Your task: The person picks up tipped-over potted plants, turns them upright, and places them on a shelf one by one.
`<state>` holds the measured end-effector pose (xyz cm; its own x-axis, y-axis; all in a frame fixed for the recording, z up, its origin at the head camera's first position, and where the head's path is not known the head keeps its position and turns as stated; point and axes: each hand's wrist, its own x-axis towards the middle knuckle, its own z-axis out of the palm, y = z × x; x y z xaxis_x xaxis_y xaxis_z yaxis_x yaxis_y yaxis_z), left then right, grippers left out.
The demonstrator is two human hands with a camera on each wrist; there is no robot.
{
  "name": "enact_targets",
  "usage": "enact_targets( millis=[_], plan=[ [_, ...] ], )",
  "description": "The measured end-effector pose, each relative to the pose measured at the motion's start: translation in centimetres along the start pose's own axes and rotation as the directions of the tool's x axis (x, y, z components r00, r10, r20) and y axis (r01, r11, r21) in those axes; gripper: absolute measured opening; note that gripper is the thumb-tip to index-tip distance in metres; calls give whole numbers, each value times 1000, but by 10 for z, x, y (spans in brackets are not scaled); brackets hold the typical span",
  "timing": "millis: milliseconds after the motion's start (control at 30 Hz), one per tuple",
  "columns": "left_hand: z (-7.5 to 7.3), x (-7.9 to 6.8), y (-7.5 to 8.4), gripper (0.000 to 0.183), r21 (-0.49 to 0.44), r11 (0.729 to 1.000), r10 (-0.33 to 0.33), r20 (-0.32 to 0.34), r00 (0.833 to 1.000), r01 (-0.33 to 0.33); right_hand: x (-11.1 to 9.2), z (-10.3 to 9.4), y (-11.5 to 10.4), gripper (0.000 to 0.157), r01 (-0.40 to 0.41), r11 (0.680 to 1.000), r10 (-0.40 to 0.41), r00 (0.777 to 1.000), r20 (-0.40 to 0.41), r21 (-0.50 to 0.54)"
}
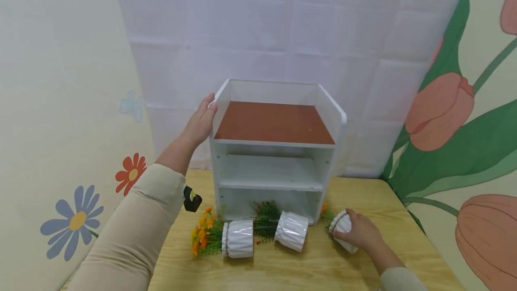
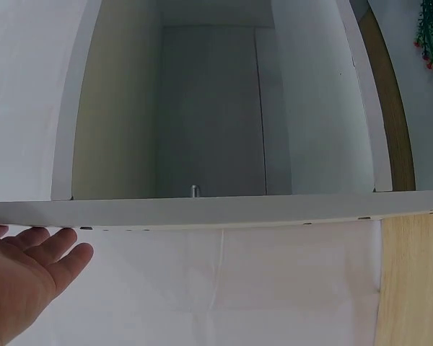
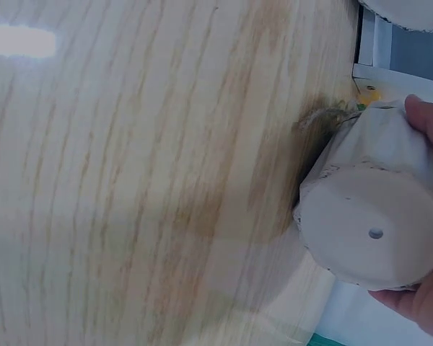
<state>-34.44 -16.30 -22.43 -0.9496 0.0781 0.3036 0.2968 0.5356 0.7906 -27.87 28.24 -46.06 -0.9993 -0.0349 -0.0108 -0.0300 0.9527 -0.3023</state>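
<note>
A small white shelf unit (image 1: 274,178) with a brown top board (image 1: 274,122) stands on the table against the backdrop. My left hand (image 1: 202,122) rests on the outside of its left side panel (image 1: 220,102), with straight fingers (image 2: 58,249) right at the panel's edge in the left wrist view. At the right front corner of the unit, my right hand (image 1: 363,232) grips a white ridged flowerpot (image 1: 342,224), thumb and fingers on opposite sides. That pot lies tilted, its base with a small hole facing the right wrist camera. Yellow-orange blooms (image 3: 370,94) show beyond its far end.
Two more white pots lie on their sides before the shelf: one (image 1: 239,239) with orange flowers (image 1: 205,228), one (image 1: 291,231) with green, red-dotted sprigs (image 1: 266,217). A black object (image 1: 191,199) sits left of the unit on the wooden table (image 1: 282,268). Flower-painted panels flank both sides.
</note>
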Motion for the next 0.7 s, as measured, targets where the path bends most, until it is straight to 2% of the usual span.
enact_targets(
  millis=[233, 700],
  plan=[
    [2, -2, 1, 61, -4, 1000, -2, 4, 1000, 2, -4, 5, 7, 97, -4, 1000, 5, 1000, -23, 15],
    [3, -4, 4, 60, -18, 1000, 3, 1, 1000, -3, -8, 11, 10, 95, 60, 998, -59, 993, -106, 14]
  ],
)
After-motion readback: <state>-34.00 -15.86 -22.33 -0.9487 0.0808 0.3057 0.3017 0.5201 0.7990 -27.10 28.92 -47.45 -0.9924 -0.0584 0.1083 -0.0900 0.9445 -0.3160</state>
